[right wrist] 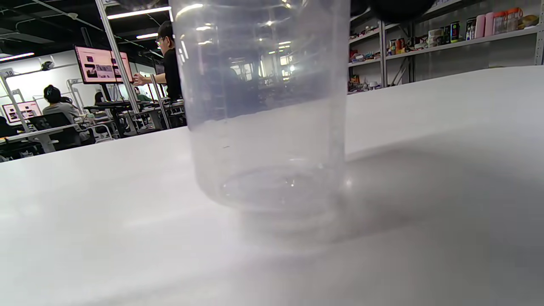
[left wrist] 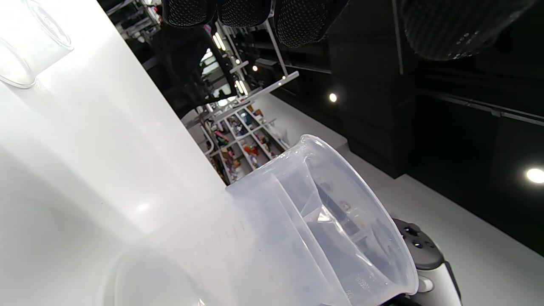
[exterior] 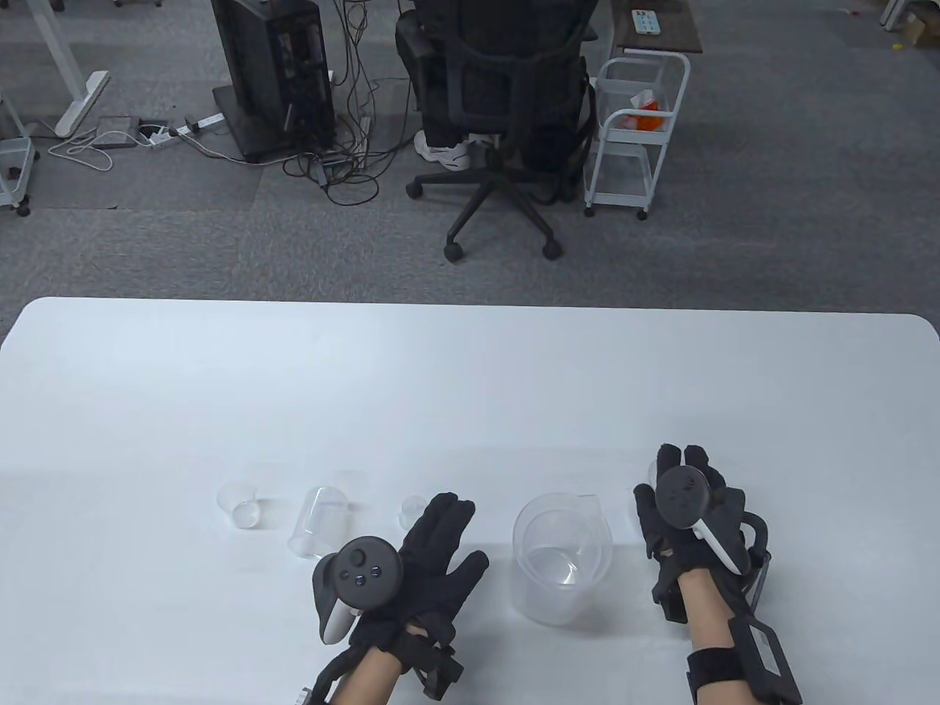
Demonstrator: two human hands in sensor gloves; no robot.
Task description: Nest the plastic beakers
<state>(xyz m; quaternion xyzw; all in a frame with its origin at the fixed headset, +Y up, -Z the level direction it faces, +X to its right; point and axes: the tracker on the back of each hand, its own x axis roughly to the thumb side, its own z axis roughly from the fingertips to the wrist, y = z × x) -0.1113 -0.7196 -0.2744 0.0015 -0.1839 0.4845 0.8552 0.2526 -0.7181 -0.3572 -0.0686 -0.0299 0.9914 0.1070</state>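
Lg beaker [exterior: 562, 562] btwn both hands

Tabletop [exterior: 470, 382], near half, one row left to right: smallest beaker [exterior: 239, 505]; medium beaker [exterior: 319, 520]; tiny beaker [exterior: 413, 511], just beyond the left hand [exterior: 411, 569]; largest beaker [exterior: 562, 559] between the two hands; right hand [exterior: 690, 514] furthest right, with another beaker [right wrist: 263, 106] standing upright just before it. Beyond the tabletop's far edge, on the floor: office chair [exterior: 499, 110] centre, wire trolley [exterior: 635, 132] to its right, computer tower [exterior: 275, 73] to its left.
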